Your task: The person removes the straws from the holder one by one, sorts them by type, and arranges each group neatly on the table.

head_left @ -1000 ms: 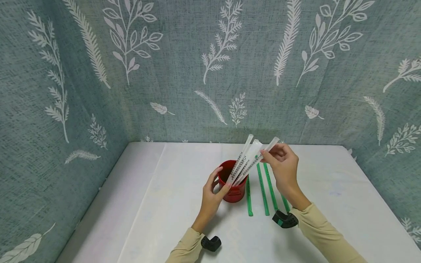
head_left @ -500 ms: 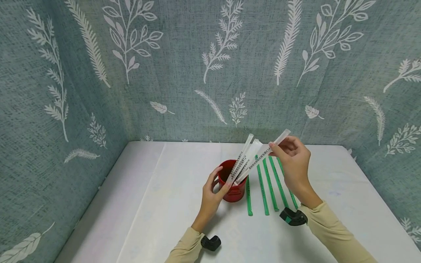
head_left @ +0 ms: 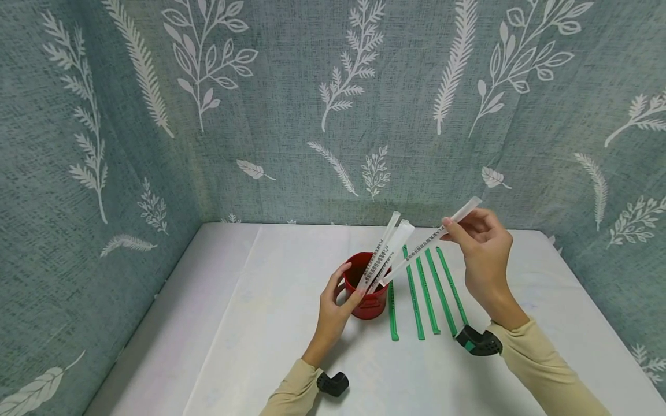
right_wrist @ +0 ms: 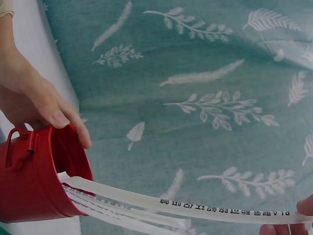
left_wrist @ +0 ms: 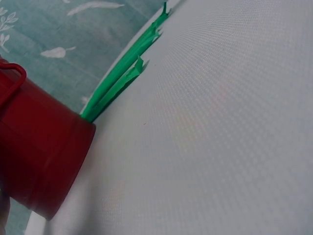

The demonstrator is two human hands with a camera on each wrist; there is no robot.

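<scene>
My left hand (head_left: 333, 315) grips a small red bucket (head_left: 368, 305) at its rim, fingers on the far left side and thumb at the front. Several white paper-wrapped straws (head_left: 384, 251) lean out of the bucket to the right. Between thumb and fingers, my right hand (head_left: 484, 245) pinches one more wrapped straw (head_left: 424, 245) near its upper end; dark printing runs along it. That straw slants down to the left, its lower end right at the bucket's rim. In the right wrist view, the held straw (right_wrist: 146, 199) lies above the others, and the bucket (right_wrist: 34, 181) has a wire handle.
Several green wrapped straws (head_left: 442, 292) lie side by side on the white table (head_left: 250, 346), right of the bucket. One lies close beside the bucket. A teal leaf-patterned cloth (head_left: 291, 104) hangs behind the table and at both sides.
My right hand has moved right and slightly up, drawing its white straw out of the bucket and away from the others. My left hand and the bucket have stayed in place.
</scene>
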